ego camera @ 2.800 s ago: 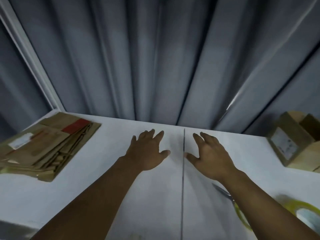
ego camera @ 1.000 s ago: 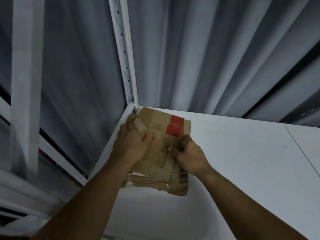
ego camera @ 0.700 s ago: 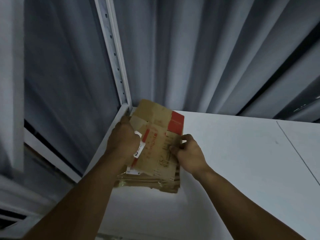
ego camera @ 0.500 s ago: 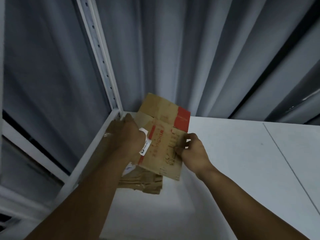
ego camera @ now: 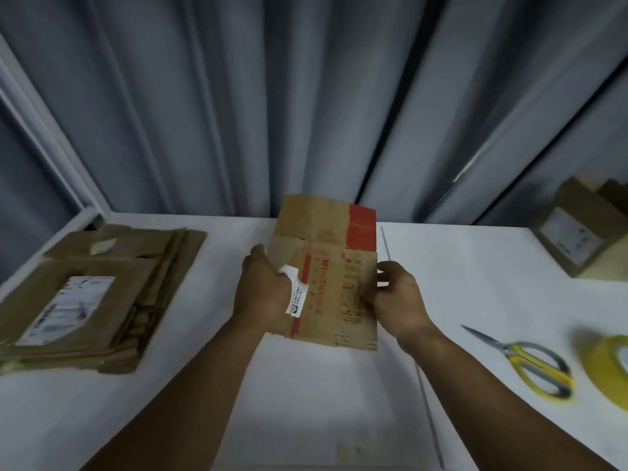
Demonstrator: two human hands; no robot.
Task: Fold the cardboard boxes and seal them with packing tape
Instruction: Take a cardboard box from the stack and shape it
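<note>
We've got a flattened cardboard box [ego camera: 326,266] held up at frame centre above the white table [ego camera: 339,402]: left hand [ego camera: 263,294] grips its left edge, right hand [ego camera: 396,299] pinches the right edge. Stack of flat boxes [ego camera: 91,294] lies at left; scissors [ego camera: 523,360] and yellow tape roll [ego camera: 608,368] lower right

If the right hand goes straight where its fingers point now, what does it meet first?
The flattened box it pinches; pushed further leftward, probably the left hand, though depth is unclear.
</note>
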